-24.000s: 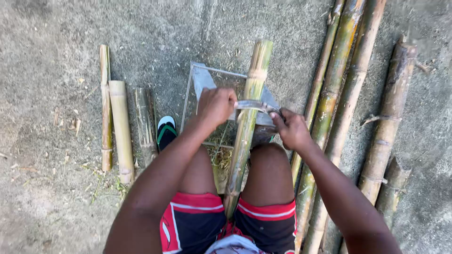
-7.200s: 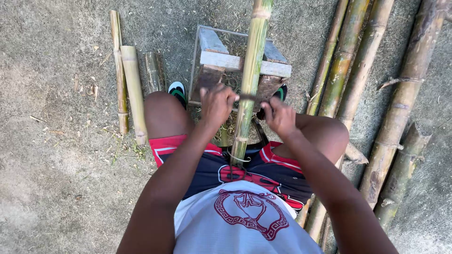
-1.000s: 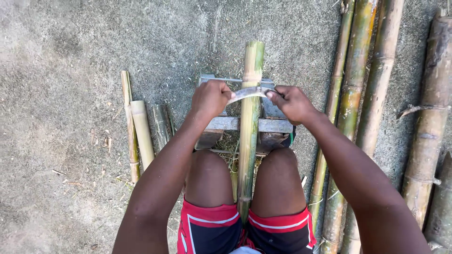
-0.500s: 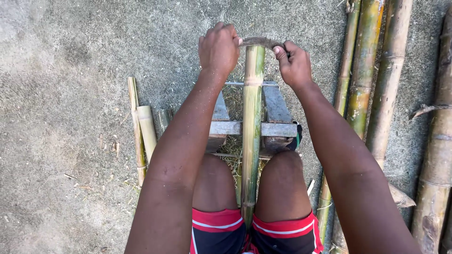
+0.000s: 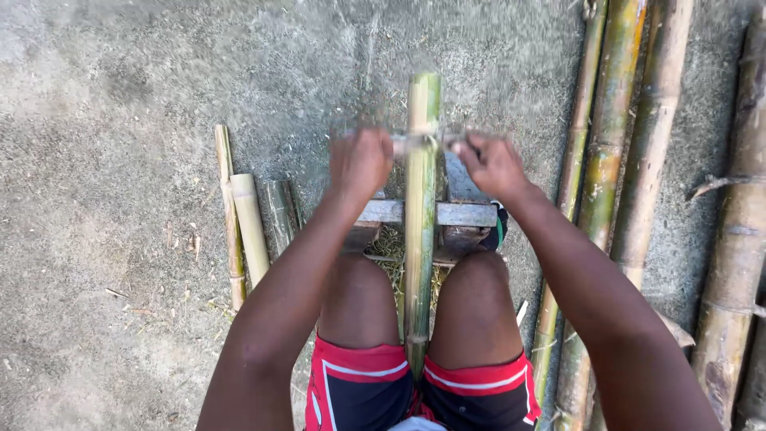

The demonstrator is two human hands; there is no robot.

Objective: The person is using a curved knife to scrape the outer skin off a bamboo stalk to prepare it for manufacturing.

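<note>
Head view, looking straight down. The person is sitting with a green bamboo pole (image 5: 420, 215) running up the centre of the frame between the knees, its far end reaching the upper middle. The pole is lying across a low wooden stand (image 5: 463, 214) just beyond the knees.

The left hand (image 5: 361, 162) is sitting just left of the pole, fingers curled closed around one end of a drawknife (image 5: 421, 142). The right hand (image 5: 493, 164) is sitting just right of the pole, likewise closed in a fist on the other end of the tool. The blade is crossing the pole near its upper end; it is motion-blurred, so the edge contact cannot be told exactly.

Left of centre, three short bamboo pieces (image 5: 249, 227) are lying side by side on the concrete floor (image 5: 120, 120), apart from the left forearm. Along the right side of the frame, several long bamboo poles (image 5: 614, 160) are lying roughly parallel, running from the top edge to the bottom edge, well clear of the right hand. Pale shavings (image 5: 391, 247) are lying under the stand, between the knees. Red and dark shorts (image 5: 415, 387) are showing at the bottom centre.
</note>
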